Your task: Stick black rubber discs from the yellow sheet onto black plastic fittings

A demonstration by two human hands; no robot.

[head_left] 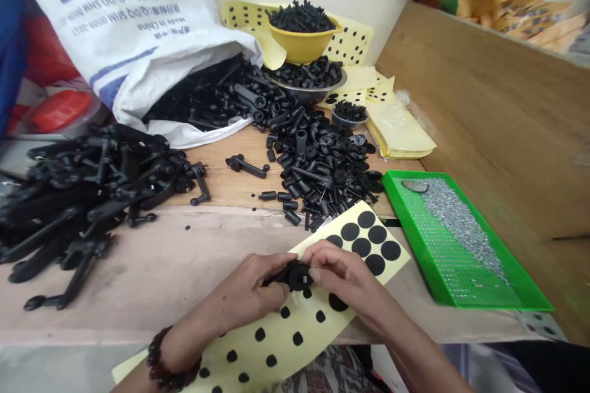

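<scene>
My left hand (253, 288) is closed around a black plastic crank handle part (299, 277), whose round end faces up and has a small pale slot at its centre. My right hand (338, 267) is pinched at the right rim of that round end, thumb and forefinger touching it. Its fingertips partly cover the edge. Under both hands lies a yellow sticker sheet (318, 334) with large round black pads at its far end and small black dots at the near end. A beaded bracelet (168, 362) circles the left wrist.
Finished-looking black crank handles (92, 196) are heaped at left. Loose black parts (318, 153) spill from a white sack (152, 31). A yellow bowl (302, 43) of parts stands behind. The green tray (454, 301) at right holds small metal pieces beside a wooden board (483, 104).
</scene>
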